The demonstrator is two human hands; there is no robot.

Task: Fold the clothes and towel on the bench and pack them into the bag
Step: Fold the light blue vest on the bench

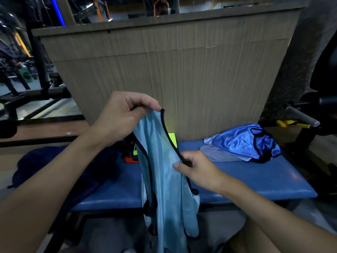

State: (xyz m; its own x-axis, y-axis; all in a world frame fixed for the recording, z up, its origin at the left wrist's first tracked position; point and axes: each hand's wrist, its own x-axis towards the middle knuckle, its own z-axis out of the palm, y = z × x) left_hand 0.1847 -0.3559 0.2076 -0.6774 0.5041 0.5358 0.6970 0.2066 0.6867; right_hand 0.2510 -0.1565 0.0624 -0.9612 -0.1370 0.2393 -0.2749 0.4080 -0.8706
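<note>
A bench [255, 179] runs left to right before the person, with a tall panel [182, 70] standing directly behind it. The bag [54, 161] lies on the bench's left end and a heap of garments [242, 141] toward its right end. Between them a vest [164, 179] hangs down past the front edge, held at its top by the left hand [124, 115] and pinched lower, on its right edge, by the right hand [198, 168]. A metal frame [40, 70] stands left of the panel, and a padded bar [302, 115] juts in beyond the bench's right end.
</note>
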